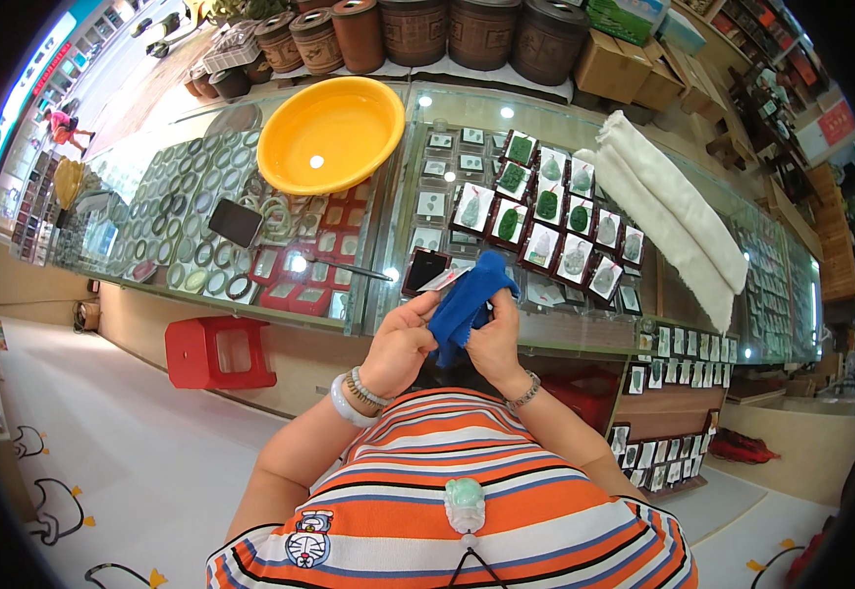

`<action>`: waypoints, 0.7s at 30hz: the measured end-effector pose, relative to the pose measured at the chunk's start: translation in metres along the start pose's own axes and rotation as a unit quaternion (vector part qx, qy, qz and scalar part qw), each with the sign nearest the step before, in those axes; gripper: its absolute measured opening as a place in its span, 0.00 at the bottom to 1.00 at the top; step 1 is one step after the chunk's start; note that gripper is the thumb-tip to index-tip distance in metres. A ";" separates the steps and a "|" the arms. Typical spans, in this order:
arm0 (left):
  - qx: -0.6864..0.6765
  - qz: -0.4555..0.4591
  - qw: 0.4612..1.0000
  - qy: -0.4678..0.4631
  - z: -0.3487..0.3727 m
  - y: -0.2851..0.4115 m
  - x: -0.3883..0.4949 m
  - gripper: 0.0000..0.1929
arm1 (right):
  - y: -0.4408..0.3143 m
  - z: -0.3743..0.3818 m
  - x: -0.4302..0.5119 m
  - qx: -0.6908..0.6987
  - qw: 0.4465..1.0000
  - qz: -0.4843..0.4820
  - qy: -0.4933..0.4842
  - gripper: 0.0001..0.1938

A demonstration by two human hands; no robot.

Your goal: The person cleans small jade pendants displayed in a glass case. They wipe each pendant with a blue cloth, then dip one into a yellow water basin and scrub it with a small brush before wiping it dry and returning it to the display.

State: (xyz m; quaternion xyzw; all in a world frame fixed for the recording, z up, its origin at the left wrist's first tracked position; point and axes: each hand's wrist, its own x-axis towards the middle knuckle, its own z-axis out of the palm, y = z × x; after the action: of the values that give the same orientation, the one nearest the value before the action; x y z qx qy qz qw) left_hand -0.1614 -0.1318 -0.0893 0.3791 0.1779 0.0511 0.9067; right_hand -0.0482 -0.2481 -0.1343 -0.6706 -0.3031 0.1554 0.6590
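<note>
A blue cloth (473,294) is bunched between my two hands, above the near edge of the glass counter. My left hand (400,340) pinches its left side. My right hand (496,337) grips its right side. Whatever the folds may cover is hidden. A small white card with a red mark (445,278) shows by my left fingertips; I cannot tell if they hold it. Just beyond is a dark pendant box (427,269). Farther right, carved green pendants (547,205) and pale pendants (574,258) lie in rows of white-lined boxes on the glass.
A yellow plastic basin (331,136) stands on the counter, left of the pendants. Nearer are a dark phone (235,223), stacked bangles (275,219) and tweezers (350,269). A white folded cloth (670,221) lies right. Below the counter stands a red stool (217,353).
</note>
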 end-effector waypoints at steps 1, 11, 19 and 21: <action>0.028 -0.019 0.999 0.018 -0.003 -0.001 0.000 0.34 | -0.001 0.001 0.001 -0.013 1.000 -0.010 0.009 0.22; -0.096 -0.022 0.994 0.035 -0.006 -0.006 0.005 0.22 | 0.000 -0.006 0.001 -0.005 0.998 -0.052 0.018 0.06; -0.057 -0.019 0.997 0.055 -0.032 -0.010 0.021 0.18 | 0.023 -0.019 -0.010 0.145 0.987 0.070 -0.018 0.10; -0.038 -0.024 0.995 0.093 -0.050 -0.007 0.029 0.18 | 0.032 -0.031 -0.011 0.246 0.962 0.113 -0.035 0.13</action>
State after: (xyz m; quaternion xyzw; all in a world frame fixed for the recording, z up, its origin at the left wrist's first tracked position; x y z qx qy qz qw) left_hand -0.1524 -0.0969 -0.1347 0.3337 0.2678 0.0714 0.9010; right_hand -0.0317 -0.2776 -0.1655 -0.5119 -0.2007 0.3220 0.7707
